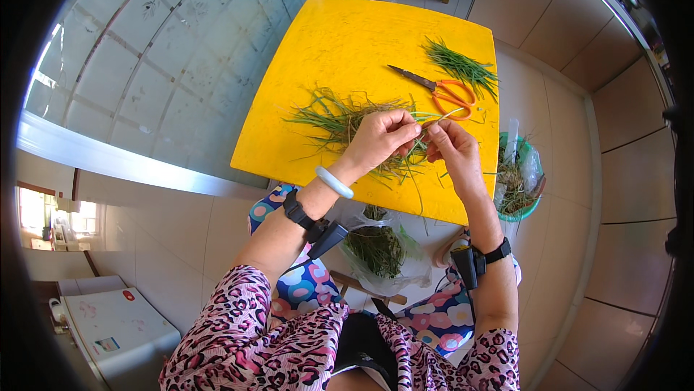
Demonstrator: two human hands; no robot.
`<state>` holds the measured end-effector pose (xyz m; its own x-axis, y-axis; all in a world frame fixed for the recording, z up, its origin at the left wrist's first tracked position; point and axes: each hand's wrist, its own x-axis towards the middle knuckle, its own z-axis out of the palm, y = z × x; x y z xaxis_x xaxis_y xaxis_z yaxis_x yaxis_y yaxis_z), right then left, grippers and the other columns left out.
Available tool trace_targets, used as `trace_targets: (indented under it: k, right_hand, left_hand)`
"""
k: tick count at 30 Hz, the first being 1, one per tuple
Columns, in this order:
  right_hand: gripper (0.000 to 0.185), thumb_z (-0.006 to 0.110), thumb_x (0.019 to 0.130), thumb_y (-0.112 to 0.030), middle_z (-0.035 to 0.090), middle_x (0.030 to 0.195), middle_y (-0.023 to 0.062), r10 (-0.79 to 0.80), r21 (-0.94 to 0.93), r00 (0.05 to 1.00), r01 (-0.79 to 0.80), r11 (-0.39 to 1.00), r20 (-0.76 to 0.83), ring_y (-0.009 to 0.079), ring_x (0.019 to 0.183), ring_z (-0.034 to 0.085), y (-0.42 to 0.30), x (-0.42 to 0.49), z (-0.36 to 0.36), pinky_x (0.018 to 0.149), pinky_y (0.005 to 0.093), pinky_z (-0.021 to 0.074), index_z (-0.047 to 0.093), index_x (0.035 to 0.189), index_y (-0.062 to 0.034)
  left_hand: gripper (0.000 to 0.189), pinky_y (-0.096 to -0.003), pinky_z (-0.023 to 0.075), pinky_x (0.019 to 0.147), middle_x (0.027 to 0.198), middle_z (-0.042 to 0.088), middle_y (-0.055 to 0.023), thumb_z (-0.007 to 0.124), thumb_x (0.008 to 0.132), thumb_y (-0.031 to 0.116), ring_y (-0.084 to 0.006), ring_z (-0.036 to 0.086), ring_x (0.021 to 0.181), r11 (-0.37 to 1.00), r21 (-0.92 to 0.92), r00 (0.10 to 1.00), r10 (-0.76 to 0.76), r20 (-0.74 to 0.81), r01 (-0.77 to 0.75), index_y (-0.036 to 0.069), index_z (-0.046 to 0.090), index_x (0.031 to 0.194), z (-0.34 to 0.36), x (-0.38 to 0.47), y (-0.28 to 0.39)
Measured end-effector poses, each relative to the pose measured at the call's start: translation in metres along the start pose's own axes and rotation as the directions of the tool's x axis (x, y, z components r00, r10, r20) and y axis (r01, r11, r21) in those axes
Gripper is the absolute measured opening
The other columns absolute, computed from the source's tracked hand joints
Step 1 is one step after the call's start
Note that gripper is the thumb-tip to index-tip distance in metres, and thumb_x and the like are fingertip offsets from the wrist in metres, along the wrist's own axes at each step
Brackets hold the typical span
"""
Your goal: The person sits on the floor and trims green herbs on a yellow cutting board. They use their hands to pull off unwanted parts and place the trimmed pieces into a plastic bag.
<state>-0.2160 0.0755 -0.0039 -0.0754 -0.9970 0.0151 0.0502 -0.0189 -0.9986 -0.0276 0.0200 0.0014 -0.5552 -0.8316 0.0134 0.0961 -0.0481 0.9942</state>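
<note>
Above the yellow table [320, 38], my left hand [386, 133] and my right hand [455, 150] meet, thumbs and fingers pinched on a few thin stalks of a grass-like green plant [451, 113]. The stalks' pale ends stick out past my right fingertips. Under and left of my hands lies a loose heap of the same greens [331, 120], mixed with dry brown blades; my left hand hides part of it. Just beyond my right hand rest scissors [428, 83] with orange handles and dark blades. A neater bundle of green blades [461, 66] lies near the table's right edge.
A clear plastic bag of greens [374, 250] is below the table's near edge, between my legs. On the floor at right stands a green basin [521, 212] with plant scraps and plastic. A glass panel [179, 66] borders the left; cabinets [634, 174] line the right.
</note>
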Motion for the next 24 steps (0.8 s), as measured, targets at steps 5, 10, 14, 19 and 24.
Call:
trace_targets:
  k: [5, 10, 14, 19, 24]
  right_hand:
    - [0.024, 0.064, 0.104, -0.022, 0.066, 0.08, -0.0003, -0.054, -0.102, 0.999, 0.053, 0.993, -0.003, 0.0055, 0.066, 0.056, 0.004, 0.002, -0.004, 0.06, 0.0232, 0.0481, 0.067, 0.095, -0.0008]
    - [0.024, 0.064, 0.104, -0.021, 0.063, 0.074, -0.0013, -0.069, -0.253, 0.997, 0.061, 0.965, -0.023, 0.0046, 0.065, 0.053, -0.007, -0.001, -0.003, 0.058, 0.0222, 0.0444, 0.068, 0.091, -0.0012]
    - [0.025, 0.064, 0.104, -0.023, 0.062, 0.073, -0.0024, -0.028, -0.166, 0.999, 0.024, 0.986, -0.021, 0.004, 0.063, 0.051, -0.004, -0.001, -0.01, 0.056, 0.0213, 0.0409, 0.069, 0.091, -0.0017]
    - [0.023, 0.065, 0.102, -0.025, 0.061, 0.075, -0.0036, 0.153, 0.034, 0.988, -0.152, 0.988, -0.007, 0.0032, 0.06, 0.048, -0.01, -0.005, -0.018, 0.054, 0.0197, 0.0382, 0.07, 0.094, -0.0046]
    - [0.016, 0.064, 0.101, -0.022, 0.062, 0.084, -0.0022, 0.171, 0.294, 0.972, -0.118, 0.948, -0.159, 0.0026, 0.068, 0.049, -0.016, -0.003, -0.052, 0.052, 0.0175, 0.0353, 0.069, 0.098, -0.0066]
  left_hand:
    - [0.017, -0.0209, 0.0441, 0.058, 0.074, 0.06, 0.0044, 0.064, 0.102, 0.018, -0.0029, 0.053, 0.065, 0.998, 0.062, 0.999, 0.032, -0.043, -0.03, 0.005, 0.065, 0.091, 0.004, -0.001, 0.005]
    - [0.018, -0.0211, 0.0436, 0.057, 0.071, 0.06, 0.004, 0.067, 0.1, 0.016, -0.0025, 0.053, 0.062, 0.995, 0.064, 0.996, 0.08, -0.035, -0.078, 0.002, 0.065, 0.088, -0.001, 0.003, -0.003]
    - [0.017, -0.0221, 0.0411, 0.055, 0.069, 0.058, 0.0046, 0.068, 0.099, 0.015, -0.0024, 0.051, 0.061, 0.99, 0.102, 0.994, 0.102, -0.027, -0.099, 0.002, 0.065, 0.088, 0.003, 0.004, -0.002]
    - [0.016, -0.0228, 0.0448, 0.06, 0.074, 0.06, 0.0033, 0.065, 0.102, 0.015, -0.0042, 0.055, 0.066, 0.975, 0.172, 0.99, 0.138, 0.013, -0.138, 0.001, 0.064, 0.092, 0.002, 0.005, -0.005]
    - [0.018, -0.0223, 0.0467, 0.062, 0.075, 0.061, 0.0028, 0.065, 0.102, 0.016, -0.0048, 0.056, 0.066, 0.977, 0.171, 0.991, 0.135, -0.016, -0.13, 0.001, 0.064, 0.093, -0.003, 0.003, 0.002]
